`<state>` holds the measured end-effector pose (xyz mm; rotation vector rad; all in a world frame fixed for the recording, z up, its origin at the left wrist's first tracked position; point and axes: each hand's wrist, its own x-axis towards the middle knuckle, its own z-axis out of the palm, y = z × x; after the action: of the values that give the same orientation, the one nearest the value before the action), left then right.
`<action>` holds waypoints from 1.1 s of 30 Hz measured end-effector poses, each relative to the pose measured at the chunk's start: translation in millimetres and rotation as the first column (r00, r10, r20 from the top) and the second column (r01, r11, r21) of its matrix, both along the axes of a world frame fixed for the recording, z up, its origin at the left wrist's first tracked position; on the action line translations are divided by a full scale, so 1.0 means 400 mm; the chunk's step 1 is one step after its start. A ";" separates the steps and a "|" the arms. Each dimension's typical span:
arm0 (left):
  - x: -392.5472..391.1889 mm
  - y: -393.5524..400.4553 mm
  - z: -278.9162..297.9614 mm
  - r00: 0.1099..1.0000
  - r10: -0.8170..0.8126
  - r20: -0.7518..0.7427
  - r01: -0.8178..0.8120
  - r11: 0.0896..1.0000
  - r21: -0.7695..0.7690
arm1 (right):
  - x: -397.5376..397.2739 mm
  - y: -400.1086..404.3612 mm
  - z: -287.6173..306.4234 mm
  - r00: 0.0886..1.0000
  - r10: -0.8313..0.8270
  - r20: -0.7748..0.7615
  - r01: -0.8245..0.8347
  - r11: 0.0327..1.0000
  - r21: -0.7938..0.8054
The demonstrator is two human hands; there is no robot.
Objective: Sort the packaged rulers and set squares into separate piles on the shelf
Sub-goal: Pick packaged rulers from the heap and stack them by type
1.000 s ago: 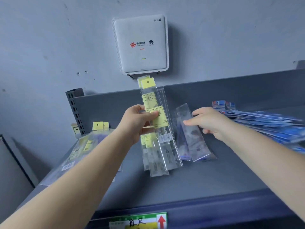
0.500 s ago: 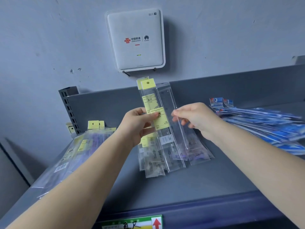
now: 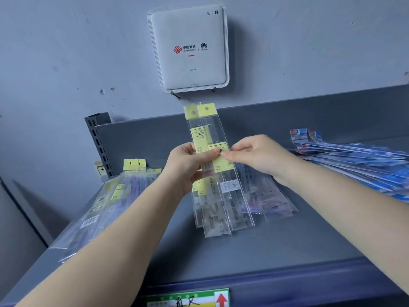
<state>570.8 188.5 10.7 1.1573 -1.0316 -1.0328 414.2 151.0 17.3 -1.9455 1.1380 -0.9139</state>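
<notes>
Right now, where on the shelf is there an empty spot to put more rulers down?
The shelf is bare along its front, between the clear packets in the middle and the front lip. Another bare strip lies between those packets and the yellow-topped pile on the left. The right side is crowded with the blue packets.

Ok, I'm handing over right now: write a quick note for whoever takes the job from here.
Left hand grips a fan of packaged rulers, held upright over the shelf.
Right hand pinches the front ruler's yellow label.
Done: a yellow-tagged pile lies at the left, a blue-packaged stack at the right.
Left: sort the held fan and the clear packs lying behind it.
</notes>
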 end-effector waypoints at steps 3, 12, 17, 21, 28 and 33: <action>0.010 0.010 0.013 0.999 0.050 -0.007 -0.050 0.999 -0.018 | 0.039 0.008 0.004 0.998 0.052 0.030 -0.053 0.998 0.020; 0.163 0.062 0.049 0.952 0.305 -0.008 -0.306 0.951 -0.048 | 0.096 -0.027 -0.036 0.971 -0.029 -0.237 0.025 1.000 -0.018; 0.107 0.065 0.029 0.935 0.230 0.270 -0.230 0.973 -0.031 | 0.109 -0.023 -0.048 0.891 -0.204 -0.406 0.083 0.951 -0.297; 0.065 0.026 -0.012 0.767 0.152 0.624 -0.232 0.972 0.048 | 0.092 -0.024 -0.022 0.959 -0.173 -0.223 0.105 0.952 -0.287; 0.132 0.054 -0.002 0.497 0.117 0.860 -0.286 0.958 0.035 | 0.110 -0.021 -0.056 0.828 -0.022 -0.560 -0.126 0.967 -0.224; 0.285 0.143 0.022 0.405 0.288 0.868 -0.409 0.906 -0.109 | 0.166 -0.004 -0.035 0.799 -0.093 -0.594 -0.130 0.938 -0.321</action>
<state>684.6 245.5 19.3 2.0056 -1.4110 -0.0601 480.5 149.5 3.2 -2.6581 1.3647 -0.4982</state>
